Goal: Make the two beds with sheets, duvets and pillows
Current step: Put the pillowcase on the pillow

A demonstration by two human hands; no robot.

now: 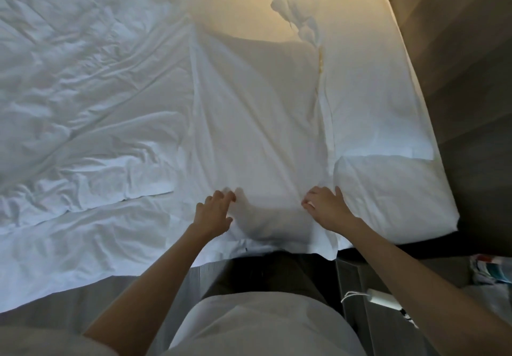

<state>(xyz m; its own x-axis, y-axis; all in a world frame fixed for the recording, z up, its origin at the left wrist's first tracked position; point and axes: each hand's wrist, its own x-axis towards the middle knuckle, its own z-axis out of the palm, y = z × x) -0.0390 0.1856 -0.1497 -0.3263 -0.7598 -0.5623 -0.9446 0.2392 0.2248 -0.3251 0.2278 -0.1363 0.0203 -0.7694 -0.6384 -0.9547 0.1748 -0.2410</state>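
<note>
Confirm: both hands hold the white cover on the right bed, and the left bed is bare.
Wrong on the left bed: the head view shows a crumpled duvet over it. The left hand and right hand do hold the white cover.

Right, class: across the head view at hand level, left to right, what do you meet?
The crumpled bedding → left hand → sheet raised between the hands → right hand → right bed's near corner → dark floor.

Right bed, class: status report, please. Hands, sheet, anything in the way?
Grip on sheet near edge, left hand and right hand. It lies rumpled down middle of mattress. Bunched cloth at far end.
</note>
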